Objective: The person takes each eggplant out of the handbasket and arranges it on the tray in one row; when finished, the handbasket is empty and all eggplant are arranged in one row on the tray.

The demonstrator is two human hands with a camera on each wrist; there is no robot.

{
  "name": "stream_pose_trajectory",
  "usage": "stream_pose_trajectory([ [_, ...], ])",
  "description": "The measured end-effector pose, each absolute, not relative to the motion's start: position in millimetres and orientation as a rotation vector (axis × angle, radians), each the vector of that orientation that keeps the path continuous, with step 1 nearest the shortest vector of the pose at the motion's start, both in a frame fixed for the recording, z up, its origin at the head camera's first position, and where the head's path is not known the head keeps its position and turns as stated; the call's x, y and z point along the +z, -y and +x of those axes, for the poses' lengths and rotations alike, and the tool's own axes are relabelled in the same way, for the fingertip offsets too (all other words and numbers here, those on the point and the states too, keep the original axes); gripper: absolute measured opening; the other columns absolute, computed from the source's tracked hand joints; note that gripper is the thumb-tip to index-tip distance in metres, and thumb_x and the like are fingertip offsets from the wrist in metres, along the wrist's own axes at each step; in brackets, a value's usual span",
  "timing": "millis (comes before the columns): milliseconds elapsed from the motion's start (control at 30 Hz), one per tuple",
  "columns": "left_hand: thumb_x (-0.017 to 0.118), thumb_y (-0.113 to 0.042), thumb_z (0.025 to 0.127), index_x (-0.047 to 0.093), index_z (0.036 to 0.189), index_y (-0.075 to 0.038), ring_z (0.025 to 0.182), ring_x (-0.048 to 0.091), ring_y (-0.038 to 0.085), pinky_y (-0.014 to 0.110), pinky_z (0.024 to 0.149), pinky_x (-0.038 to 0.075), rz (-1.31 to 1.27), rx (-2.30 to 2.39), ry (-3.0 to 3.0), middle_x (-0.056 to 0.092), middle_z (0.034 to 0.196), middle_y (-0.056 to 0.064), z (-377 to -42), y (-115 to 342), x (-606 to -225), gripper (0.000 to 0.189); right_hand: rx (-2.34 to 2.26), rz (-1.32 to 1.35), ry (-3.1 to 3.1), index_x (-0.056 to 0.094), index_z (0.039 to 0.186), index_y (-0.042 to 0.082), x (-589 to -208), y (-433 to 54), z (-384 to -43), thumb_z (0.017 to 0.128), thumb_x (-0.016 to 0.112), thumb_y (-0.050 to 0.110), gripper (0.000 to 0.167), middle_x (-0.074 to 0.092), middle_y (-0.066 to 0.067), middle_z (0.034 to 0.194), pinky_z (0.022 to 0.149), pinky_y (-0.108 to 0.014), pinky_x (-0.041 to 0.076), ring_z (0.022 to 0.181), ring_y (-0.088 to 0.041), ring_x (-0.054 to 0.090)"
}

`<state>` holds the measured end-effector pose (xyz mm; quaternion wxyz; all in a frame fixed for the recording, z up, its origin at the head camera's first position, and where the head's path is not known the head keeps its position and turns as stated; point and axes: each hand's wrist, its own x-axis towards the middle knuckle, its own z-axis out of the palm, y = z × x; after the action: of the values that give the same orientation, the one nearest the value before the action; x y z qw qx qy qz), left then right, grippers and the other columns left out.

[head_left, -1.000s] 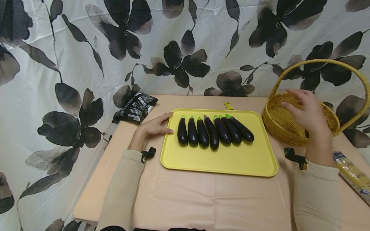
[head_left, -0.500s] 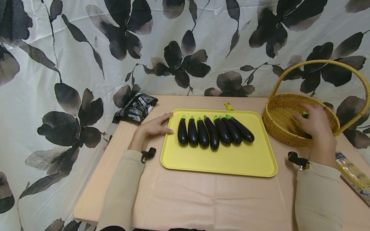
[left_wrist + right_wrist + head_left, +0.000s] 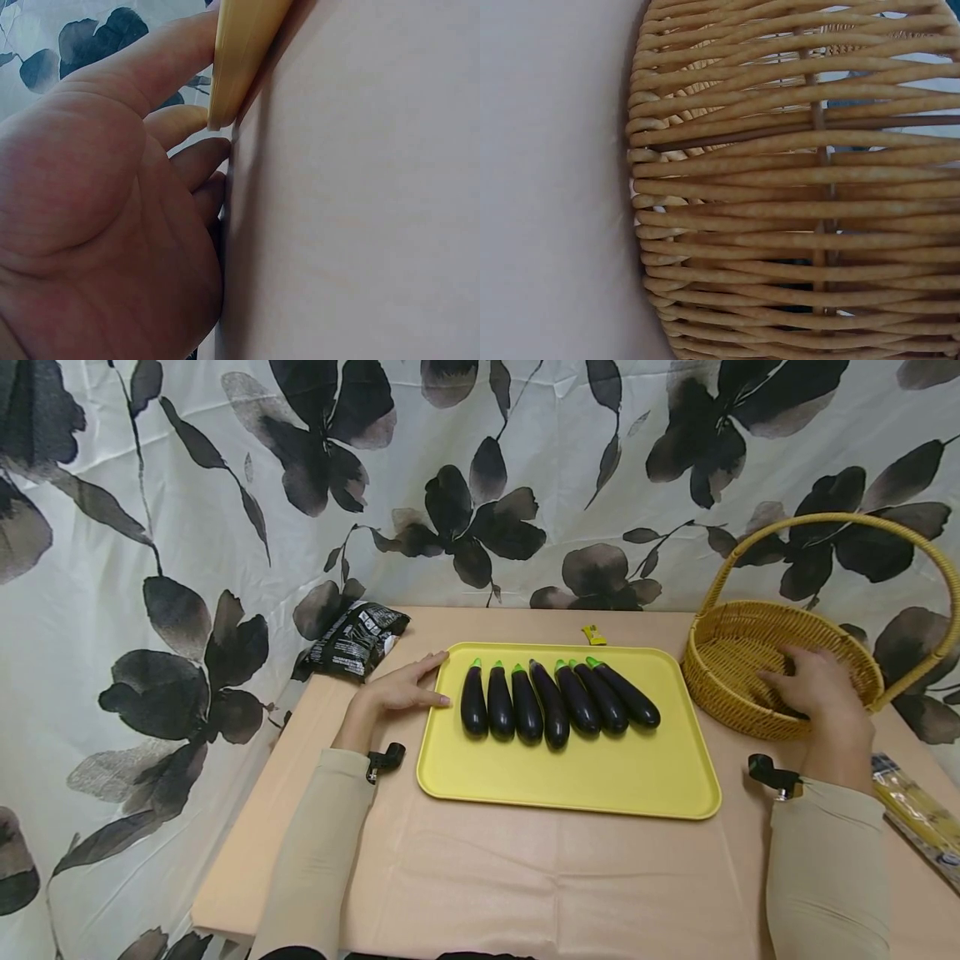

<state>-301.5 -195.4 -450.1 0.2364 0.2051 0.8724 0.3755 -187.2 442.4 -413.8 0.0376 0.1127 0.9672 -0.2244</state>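
Observation:
Several dark purple eggplants [image 3: 554,704] with mostly green stem ends lie in a row on the yellow tray [image 3: 566,781]. My left hand [image 3: 397,691] rests at the tray's left edge. In the left wrist view its thumb and a fingertip touch the tray's side [image 3: 244,52], the palm beside the tabletop. My right hand [image 3: 821,689] reaches down into the wicker basket [image 3: 708,681], thumb and fingers bent downward. A dark patch shows between thumb and forefinger; I cannot tell whether they grip an eggplant. The right wrist view is filled by the basket's woven wall [image 3: 795,202].
The basket's tall arched handle [image 3: 832,518] rises over the right hand. A black packet [image 3: 356,639] lies at the table's back left, a small yellow wrapper [image 3: 593,635] behind the tray. A yellow package [image 3: 918,818] sits at the right edge. Floral cloth [image 3: 480,527] hangs behind.
My right hand has lowered into the basket. The green stem seen between its thumb and fingers half a second ago is hidden now. My left hand and the tray have stayed put.

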Motion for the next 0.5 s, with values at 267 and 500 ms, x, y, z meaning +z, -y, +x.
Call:
stream_pose_trajectory([
  [267, 0.084, -0.046, 0.086, 0.019, 0.169, -0.025, 0.164, -0.003, 0.024, 0.047, 0.133, 0.000, 0.572, 1.013, -2.400, 0.008, 0.177, 0.000, -301.6, 195.6, -450.7, 0.107, -0.704, 0.306, -2.923, 0.030, 0.157, -0.008, -413.2, -442.4, -188.0, 0.106, 0.060, 0.030, 0.071, 0.035, -0.045, 0.144, 0.107, -0.082, 0.029, 0.130, -0.064, 0.033],
  [500, 0.085, -0.045, 0.086, 0.018, 0.169, -0.025, 0.164, -0.003, 0.025, 0.050, 0.133, -0.001, 0.569, 1.006, -2.398, 0.006, 0.177, 0.002, -302.2, 196.2, -449.7, 0.108, -0.712, 0.280, -2.883, 0.026, 0.160, -0.005, -411.4, -440.5, -188.9, 0.108, 0.056, 0.036, 0.073, 0.030, -0.046, 0.151, 0.107, -0.082, 0.028, 0.135, -0.067, 0.029],
])
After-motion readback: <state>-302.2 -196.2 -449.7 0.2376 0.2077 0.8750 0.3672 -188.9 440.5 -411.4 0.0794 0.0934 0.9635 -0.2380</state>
